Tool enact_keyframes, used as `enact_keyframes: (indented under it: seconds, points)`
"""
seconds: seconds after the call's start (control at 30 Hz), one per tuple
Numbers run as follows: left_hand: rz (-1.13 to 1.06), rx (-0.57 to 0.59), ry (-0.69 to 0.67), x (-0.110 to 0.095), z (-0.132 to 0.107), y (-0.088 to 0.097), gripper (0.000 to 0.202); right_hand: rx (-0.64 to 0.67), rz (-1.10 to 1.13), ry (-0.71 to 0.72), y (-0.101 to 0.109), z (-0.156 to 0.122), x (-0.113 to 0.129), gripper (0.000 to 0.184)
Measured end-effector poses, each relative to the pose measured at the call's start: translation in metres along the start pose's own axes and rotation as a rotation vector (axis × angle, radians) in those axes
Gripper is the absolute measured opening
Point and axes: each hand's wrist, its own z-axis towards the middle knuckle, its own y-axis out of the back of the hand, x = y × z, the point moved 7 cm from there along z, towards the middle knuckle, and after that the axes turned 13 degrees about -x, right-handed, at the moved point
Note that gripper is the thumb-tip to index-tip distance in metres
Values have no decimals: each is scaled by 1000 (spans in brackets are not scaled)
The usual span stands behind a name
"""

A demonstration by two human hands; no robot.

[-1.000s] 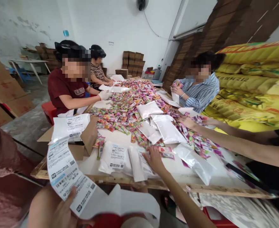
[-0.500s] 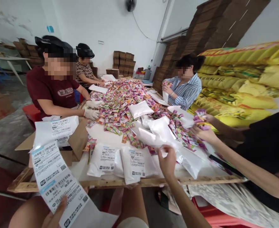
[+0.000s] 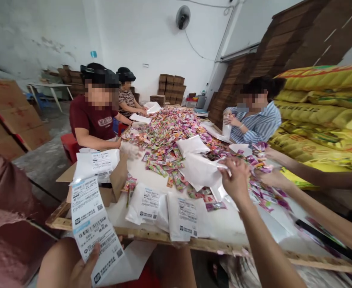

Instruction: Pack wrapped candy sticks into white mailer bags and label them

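My left hand (image 3: 86,266) grips a strip of printed shipping labels (image 3: 96,236) low at the front left, over my lap. Over the table, my right hand (image 3: 237,174) pinches the edge of a white mailer bag (image 3: 198,170). Its fingertips partly hide the grip. Another white mailer (image 3: 192,145) lies just behind that one. Two filled mailers with labels on them, one on the left (image 3: 147,206) and one on the right (image 3: 183,218), lie side by side near the table's front edge.
Small colourful snack packets (image 3: 176,128) are heaped over the middle of the table. An open carton (image 3: 119,176) at the left holds a labelled mailer (image 3: 96,164). Co-workers sit on both sides; one's forearms (image 3: 296,184) reach in from the right. Yellow sacks (image 3: 320,116) stand stacked behind.
My right hand has moved forward and right, onto a mailer bag. The view has turned left. The gloved co-worker's hand is now blurred by motion.
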Motion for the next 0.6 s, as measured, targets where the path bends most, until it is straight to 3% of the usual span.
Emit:
enact_keyframes:
  seconds: [0.07, 0.13, 0.2, 0.27, 0.33, 0.4, 0.47, 0.53, 0.6]
  points:
    - [-10, 1, -31, 1, -1, 0, 55, 35, 57, 373, 7, 26, 63, 24]
    - [16, -1, -55, 4, -2, 0, 53, 160, 108, 603, -8, 21, 116, 26]
    - [44, -3, -71, 6, -3, -1, 49, 313, 156, 738, -44, -17, 158, 24]
    - [59, 19, -68, 7, -5, -2, 46, 483, 220, 817, -91, -76, 186, 17]
    - [59, 65, -65, 6, -8, -6, 45, 655, 313, 885, -130, -135, 201, 17]
    - [37, 93, -105, 1, -12, -8, 46, 698, 364, 818, -148, -162, 203, 26]
    - [43, 131, -176, -7, -18, -11, 47, 620, 416, 643, -137, -158, 200, 32]
    - [133, 209, -256, -10, -25, -18, 44, 556, 540, 454, -102, -146, 202, 33]
    - [227, 277, -321, -9, -31, -24, 34, 606, 708, 338, -62, -148, 214, 54]
